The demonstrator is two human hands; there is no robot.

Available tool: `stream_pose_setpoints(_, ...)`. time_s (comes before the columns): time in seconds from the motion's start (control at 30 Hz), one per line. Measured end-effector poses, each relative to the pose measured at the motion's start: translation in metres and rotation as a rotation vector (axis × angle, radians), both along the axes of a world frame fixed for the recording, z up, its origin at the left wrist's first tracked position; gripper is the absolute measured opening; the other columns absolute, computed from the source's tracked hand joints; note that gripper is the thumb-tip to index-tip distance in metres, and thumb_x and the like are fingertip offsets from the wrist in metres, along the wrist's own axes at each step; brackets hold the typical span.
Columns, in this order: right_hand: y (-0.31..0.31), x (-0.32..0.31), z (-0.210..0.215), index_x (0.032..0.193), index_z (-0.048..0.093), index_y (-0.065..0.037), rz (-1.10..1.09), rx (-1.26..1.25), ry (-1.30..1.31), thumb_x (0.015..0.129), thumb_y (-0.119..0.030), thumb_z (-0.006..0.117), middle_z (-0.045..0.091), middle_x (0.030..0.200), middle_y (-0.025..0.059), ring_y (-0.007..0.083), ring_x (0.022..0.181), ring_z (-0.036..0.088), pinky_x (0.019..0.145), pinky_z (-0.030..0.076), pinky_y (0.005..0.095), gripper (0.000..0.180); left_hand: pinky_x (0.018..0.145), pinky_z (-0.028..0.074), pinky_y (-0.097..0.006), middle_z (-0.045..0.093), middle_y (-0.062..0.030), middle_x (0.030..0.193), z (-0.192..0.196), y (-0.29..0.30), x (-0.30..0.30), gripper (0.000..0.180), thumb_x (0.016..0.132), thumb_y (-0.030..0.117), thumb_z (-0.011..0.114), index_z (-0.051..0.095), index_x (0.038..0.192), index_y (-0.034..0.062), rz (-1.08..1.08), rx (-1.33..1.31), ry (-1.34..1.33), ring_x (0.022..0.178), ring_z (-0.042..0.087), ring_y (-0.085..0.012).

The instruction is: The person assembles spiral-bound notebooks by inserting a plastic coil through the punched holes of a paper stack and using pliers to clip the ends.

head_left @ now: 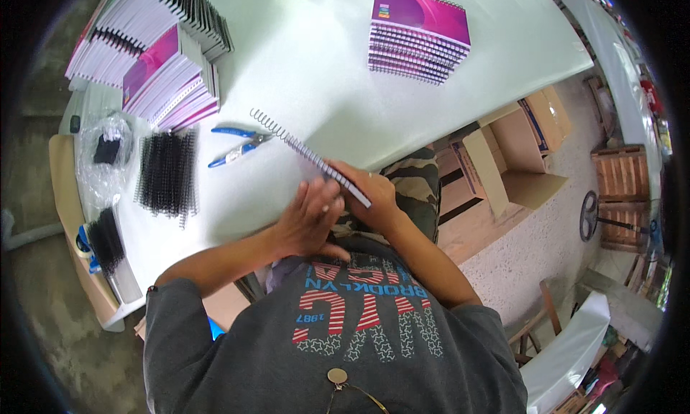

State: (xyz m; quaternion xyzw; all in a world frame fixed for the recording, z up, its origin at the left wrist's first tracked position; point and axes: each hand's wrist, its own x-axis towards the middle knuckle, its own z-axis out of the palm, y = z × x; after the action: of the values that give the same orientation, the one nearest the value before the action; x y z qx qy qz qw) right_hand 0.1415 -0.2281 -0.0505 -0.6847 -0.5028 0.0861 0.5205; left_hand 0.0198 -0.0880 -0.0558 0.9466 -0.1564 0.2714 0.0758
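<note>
Edge-on above my lap is a notebook, its spine up. A dark spiral coil runs along that spine and sticks out well past its far-left end. My right hand is closed around the notebook from the right. Beside the spine, my left hand has its fingers stretched out and its thumb apart; whether the fingertips touch the coil I cannot tell. Blue-handled cutting pliers lie on the white table, close to the coil's loose end.
A bundle of black coils lies left of the pliers, near a clear plastic bag. Purple-covered page blocks are stacked at the far left. Finished-looking spiral notebooks stand piled at the back. Open cardboard boxes sit right of the table.
</note>
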Motion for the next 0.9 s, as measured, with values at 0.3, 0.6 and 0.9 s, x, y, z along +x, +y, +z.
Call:
stream_pose_setpoints(0.3, 0.006, 0.005, -0.001, 0.121, 0.053, -0.003, 0.006, -0.105, 0.116, 0.072, -0.009, 0.070, 0.062, 0.110, 0.0164, 0.0304, 0.098, 0.062, 0.082, 0.050, 0.0353, 0.053, 0.091, 0.023, -0.069, 0.034, -0.0352, 0.126, -0.014, -0.010, -0.002, 0.105, 0.071, 0.077, 0.044, 0.034, 0.129, -0.0093, -0.154, -0.079, 0.200, 0.116, 0.032, -0.0536)
stream_pose_setpoints(0.6, 0.016, 0.008, 0.003, 0.119, 0.055, -0.003, -0.007, 0.143, 0.158, 0.076, -0.003, 0.063, 0.062, 0.109, 0.0177, 0.0301, 0.096, 0.063, 0.080, 0.050, 0.0332, 0.044, 0.097, 0.018, -0.067, 0.028, -0.0302, 0.135, 0.001, -0.015, 0.019, 0.089, 0.078, 0.067, 0.049, 0.036, 0.130, -0.0027, 0.006, -0.196, 0.014, 0.127, 0.026, -0.0491)
stream_pose_setpoints(0.9, 0.008, 0.016, 0.070, 0.144, 0.008, 0.000, -0.015, -0.068, -0.169, 0.074, -0.033, 0.063, 0.014, 0.147, 0.0248, 0.0455, 0.137, 0.005, 0.110, 0.010, 0.0487, 0.095, 0.097, 0.039, -0.040, 0.047, -0.0265, 0.127, 0.096, -0.017, 0.035, 0.046, 0.094, 0.019, 0.045, 0.037, 0.133, -0.0042, 0.149, -1.029, 0.461, 0.115, 0.050, -0.0375)
